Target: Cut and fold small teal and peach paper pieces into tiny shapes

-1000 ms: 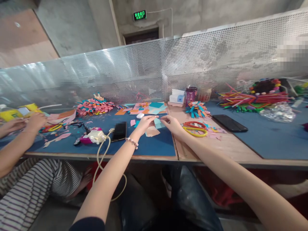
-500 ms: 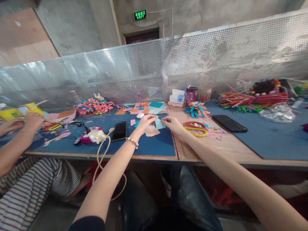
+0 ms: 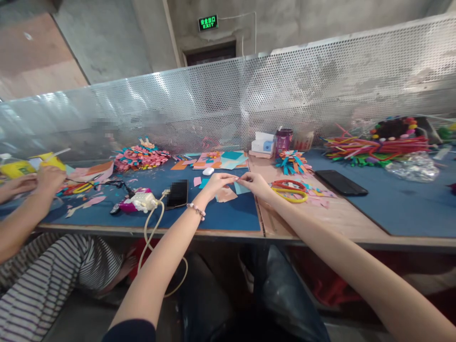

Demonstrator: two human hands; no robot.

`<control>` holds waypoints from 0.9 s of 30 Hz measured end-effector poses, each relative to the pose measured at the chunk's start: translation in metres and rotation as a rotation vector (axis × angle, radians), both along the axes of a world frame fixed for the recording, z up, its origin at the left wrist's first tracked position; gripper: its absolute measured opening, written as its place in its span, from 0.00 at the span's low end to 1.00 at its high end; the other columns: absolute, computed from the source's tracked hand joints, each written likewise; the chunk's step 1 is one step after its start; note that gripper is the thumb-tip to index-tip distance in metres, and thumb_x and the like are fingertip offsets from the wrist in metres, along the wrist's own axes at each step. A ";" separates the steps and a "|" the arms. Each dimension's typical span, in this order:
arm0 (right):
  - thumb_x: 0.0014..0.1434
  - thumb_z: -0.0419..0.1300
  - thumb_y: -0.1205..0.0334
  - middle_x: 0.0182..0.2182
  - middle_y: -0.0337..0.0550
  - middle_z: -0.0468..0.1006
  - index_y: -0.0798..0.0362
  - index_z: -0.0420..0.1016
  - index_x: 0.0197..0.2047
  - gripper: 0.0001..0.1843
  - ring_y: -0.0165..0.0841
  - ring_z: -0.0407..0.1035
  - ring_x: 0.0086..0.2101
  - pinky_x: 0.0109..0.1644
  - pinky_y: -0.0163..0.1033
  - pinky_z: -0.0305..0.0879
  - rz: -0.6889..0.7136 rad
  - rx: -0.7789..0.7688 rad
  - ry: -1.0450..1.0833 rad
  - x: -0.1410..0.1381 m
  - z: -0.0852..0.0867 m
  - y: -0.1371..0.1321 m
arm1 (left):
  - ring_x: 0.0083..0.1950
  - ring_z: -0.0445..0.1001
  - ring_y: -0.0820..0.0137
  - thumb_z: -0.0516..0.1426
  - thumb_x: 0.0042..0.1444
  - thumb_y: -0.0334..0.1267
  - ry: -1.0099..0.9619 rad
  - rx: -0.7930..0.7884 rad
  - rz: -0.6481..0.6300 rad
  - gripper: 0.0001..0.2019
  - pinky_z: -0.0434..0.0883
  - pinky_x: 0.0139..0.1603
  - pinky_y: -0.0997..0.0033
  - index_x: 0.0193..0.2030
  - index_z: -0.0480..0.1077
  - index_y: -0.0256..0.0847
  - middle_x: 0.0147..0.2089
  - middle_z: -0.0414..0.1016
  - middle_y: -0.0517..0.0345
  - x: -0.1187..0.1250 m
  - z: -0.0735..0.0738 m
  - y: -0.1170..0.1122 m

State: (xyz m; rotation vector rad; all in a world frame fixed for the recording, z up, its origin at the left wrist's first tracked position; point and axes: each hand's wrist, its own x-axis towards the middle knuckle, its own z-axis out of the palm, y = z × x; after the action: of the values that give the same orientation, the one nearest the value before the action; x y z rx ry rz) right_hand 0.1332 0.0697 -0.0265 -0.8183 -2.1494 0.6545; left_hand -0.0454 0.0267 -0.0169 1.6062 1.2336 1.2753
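Note:
My left hand point(image 3: 218, 184), with a beaded bracelet on the wrist, is closed in a pinch over the blue mat. Its fingertips meet those of my right hand point(image 3: 255, 184), also pinched, and hide whatever small thing is between them. A light blue piece of paper point(image 3: 242, 188) shows just under my right fingertips and seems held there. Below my left fingers lies a peach piece of paper point(image 3: 226, 194). A small pink paper point(image 3: 197, 181) and a white earbud case point(image 3: 208, 171) are close to my left hand.
Paper sheets point(image 3: 228, 160), a pink paper-strip bundle point(image 3: 140, 157) and a blue-orange one point(image 3: 291, 163) lie farther back. Scissors point(image 3: 294, 194) and a black phone point(image 3: 341, 183) are on the right. A power strip with cord point(image 3: 142, 202) sits left, beside a co-worker's hands point(image 3: 50, 180).
My hands have come together until the fingertips meet. The light blue paper has shifted slightly right and toward me, mostly under my right fingers.

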 end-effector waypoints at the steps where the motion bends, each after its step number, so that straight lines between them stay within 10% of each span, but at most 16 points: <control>1: 0.62 0.55 0.56 0.38 0.43 0.74 0.58 0.71 0.43 0.13 0.31 0.71 0.36 0.40 0.41 0.69 0.004 0.001 -0.002 0.000 0.000 -0.001 | 0.43 0.72 0.63 0.62 0.46 0.44 0.003 -0.012 -0.002 0.15 0.68 0.36 0.70 0.39 0.78 0.39 0.42 0.78 0.48 0.000 0.000 0.000; 27: 0.62 0.55 0.58 0.41 0.43 0.74 0.57 0.71 0.45 0.13 0.32 0.70 0.37 0.41 0.42 0.69 0.055 0.109 -0.277 0.019 0.009 0.024 | 0.35 0.72 0.70 0.62 0.48 0.41 0.185 0.122 -0.046 0.13 0.66 0.38 0.70 0.40 0.75 0.38 0.35 0.77 0.53 0.005 -0.005 0.005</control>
State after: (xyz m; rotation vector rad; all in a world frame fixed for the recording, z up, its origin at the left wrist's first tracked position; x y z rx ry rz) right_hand 0.1521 0.0937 -0.0175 -0.8325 -2.4413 0.4680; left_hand -0.0405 0.0317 -0.0216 1.8648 1.2407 1.2153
